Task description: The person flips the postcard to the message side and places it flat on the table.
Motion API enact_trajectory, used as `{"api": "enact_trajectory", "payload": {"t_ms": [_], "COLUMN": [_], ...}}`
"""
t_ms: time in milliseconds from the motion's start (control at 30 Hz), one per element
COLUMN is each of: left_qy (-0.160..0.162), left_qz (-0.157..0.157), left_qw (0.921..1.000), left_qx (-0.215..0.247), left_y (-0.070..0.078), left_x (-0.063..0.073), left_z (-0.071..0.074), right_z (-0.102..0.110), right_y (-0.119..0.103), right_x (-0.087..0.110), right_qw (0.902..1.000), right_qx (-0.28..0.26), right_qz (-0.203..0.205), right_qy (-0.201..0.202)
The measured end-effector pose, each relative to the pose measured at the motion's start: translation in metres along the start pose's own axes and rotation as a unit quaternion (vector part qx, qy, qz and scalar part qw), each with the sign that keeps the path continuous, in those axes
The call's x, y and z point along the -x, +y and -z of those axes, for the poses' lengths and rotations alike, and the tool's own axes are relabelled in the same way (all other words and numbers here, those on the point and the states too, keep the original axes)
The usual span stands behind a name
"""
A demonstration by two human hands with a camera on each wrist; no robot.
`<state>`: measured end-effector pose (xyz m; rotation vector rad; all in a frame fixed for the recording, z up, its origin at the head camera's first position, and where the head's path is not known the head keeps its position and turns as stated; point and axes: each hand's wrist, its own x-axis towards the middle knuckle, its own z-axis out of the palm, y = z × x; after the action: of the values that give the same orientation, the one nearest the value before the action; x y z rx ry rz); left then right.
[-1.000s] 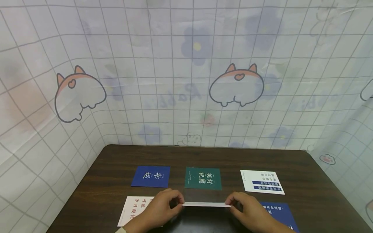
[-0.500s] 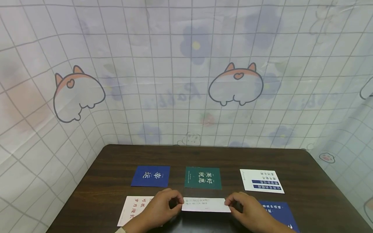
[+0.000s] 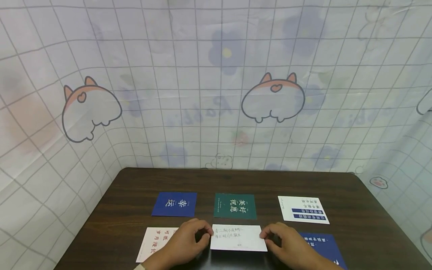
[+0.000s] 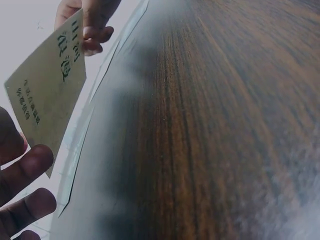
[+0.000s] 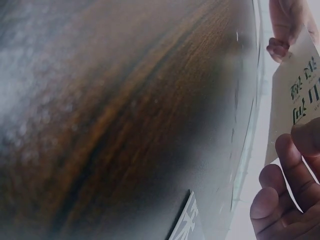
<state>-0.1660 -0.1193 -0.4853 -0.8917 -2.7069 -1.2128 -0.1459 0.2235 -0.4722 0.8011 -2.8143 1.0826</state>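
Note:
A white postcard (image 3: 239,240) is held up over the near middle of the table, its handwritten side showing in the head view. My left hand (image 3: 189,240) pinches the card's left edge between thumb and fingers. At the opposite edge, my right hand (image 3: 287,243) pinches it the same way. Both wrist views show the card's other face, printed with dark characters, raised above the tabletop. In the left wrist view, the fingers (image 4: 30,167) of my left hand are at the near end of the card.
Behind the hands lie a blue card (image 3: 174,204), a green card (image 3: 235,207) and a white card with blue bars (image 3: 290,204). A red-lettered card (image 3: 152,243) and another blue card (image 3: 325,247) are partly covered by my hands. A patterned curtain (image 3: 185,93) encloses the dark wooden table (image 3: 111,221).
The postcard has tilted from nearly edge-on to showing its handwritten face to the head camera. Both hands keep their grip and stay in nearly the same place.

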Motion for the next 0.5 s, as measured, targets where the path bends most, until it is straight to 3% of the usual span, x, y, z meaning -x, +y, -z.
{"api": "enact_trajectory", "payload": {"t_ms": [267, 500], "left_qy": [-0.029, -0.033], "left_qz": [0.023, 0.010], "left_qw": [0.9992, 0.9994], "left_qx": [0.015, 0.008], "left_y": [0.0008, -0.0002], "left_x": [0.0005, 0.0000], "left_z": [0.0025, 0.0012], "right_z": [0.0013, -0.0016], "right_y": [0.0001, 0.0013], "right_x": [0.0014, 0.0016], "right_qw": [0.9996, 0.9995], "right_qx": [-0.013, -0.029], "right_qz": [-0.017, 0.007], "right_qy": [-0.019, -0.007]}}
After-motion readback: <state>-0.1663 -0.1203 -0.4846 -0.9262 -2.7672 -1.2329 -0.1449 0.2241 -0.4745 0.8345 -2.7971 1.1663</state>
